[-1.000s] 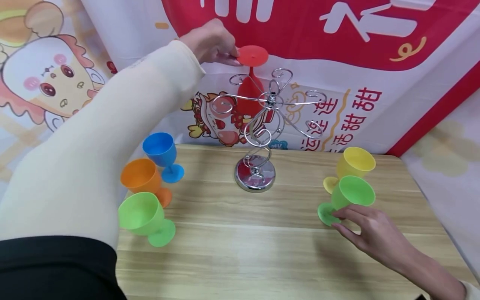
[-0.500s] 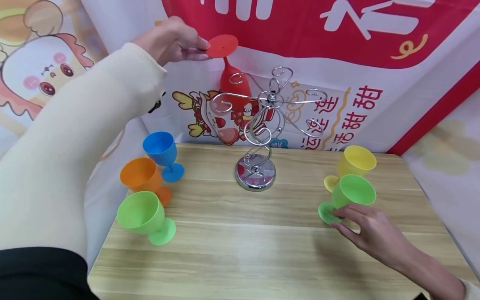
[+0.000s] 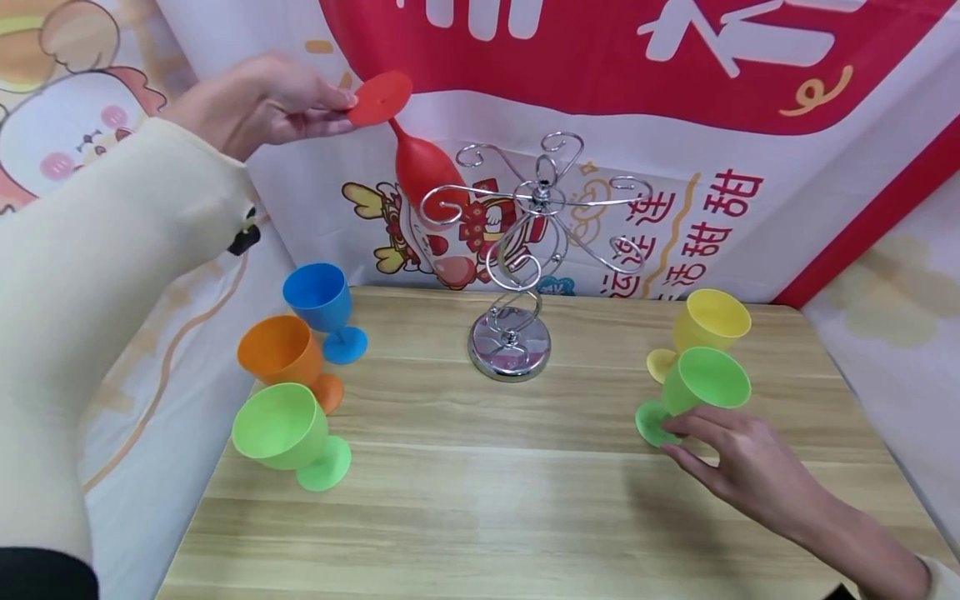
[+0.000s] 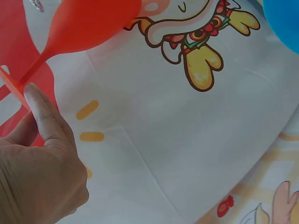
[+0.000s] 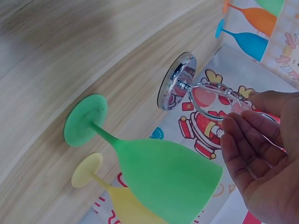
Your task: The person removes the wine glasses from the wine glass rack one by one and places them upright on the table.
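Observation:
My left hand (image 3: 281,104) pinches the rim of the round foot of a red plastic goblet (image 3: 423,167). The goblet is upside down and tilted, its bowl hanging toward the left arms of a silver wire rack (image 3: 542,200). In the left wrist view, thumb and fingers grip the edge of that foot. At the right, my right hand (image 3: 738,462) hovers beside a green goblet (image 3: 708,385) standing upright, its fingers loosely bent. The right wrist view shows a gap between this hand (image 5: 266,158) and the green goblet's bowl (image 5: 163,172).
A yellow goblet (image 3: 712,321) stands just behind the green one. Along the left table edge are blue (image 3: 318,296), orange (image 3: 279,350) and light green (image 3: 277,429) goblets. The rack's round chrome base (image 3: 510,346) stands toward the back of the wooden table (image 3: 480,517), before a printed cloth.
My left hand has moved left with the red goblet, away from the rack's middle, and the goblet has tilted more. My right hand has stayed by the green goblet.

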